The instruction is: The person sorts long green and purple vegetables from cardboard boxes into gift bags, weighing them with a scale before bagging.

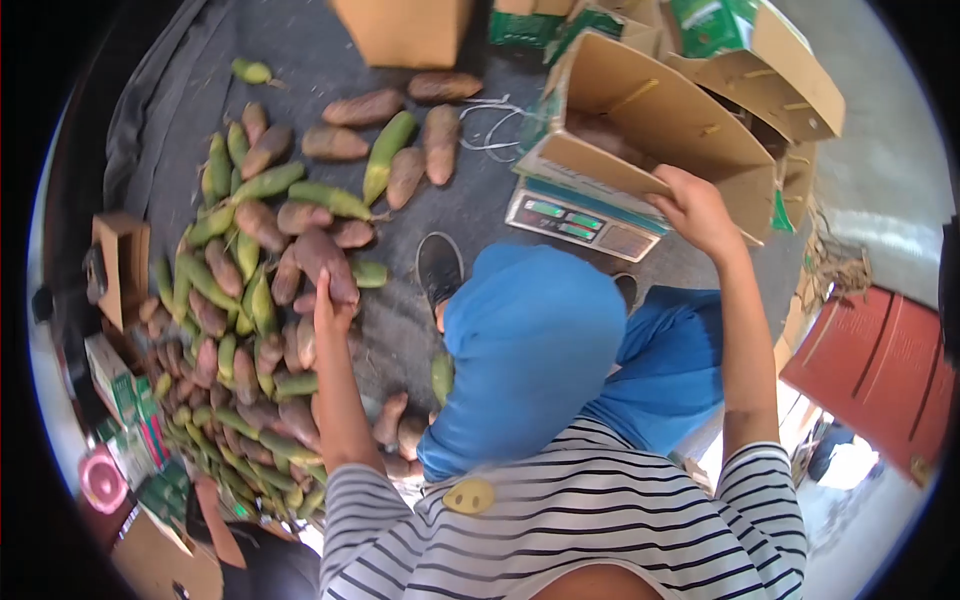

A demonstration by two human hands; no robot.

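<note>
Tuber [328,262] is sitting in the curled left hand [334,310]; the right hand [695,208] is clasping the cardboard box [660,100] by its edge.

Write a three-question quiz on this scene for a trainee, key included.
1. Multiple choice: What does the left hand hold? a) a green vegetable; b) a brown vegetable; c) a black shoe.
2. True or false: The right hand rests on the blue trouser leg.
3. Fill in: Lit green readouts show on the ____ at the near side of the open cardboard box.

Key: 1. b. 2. False; it grips the box's edge. 3. Digital scale.
</note>
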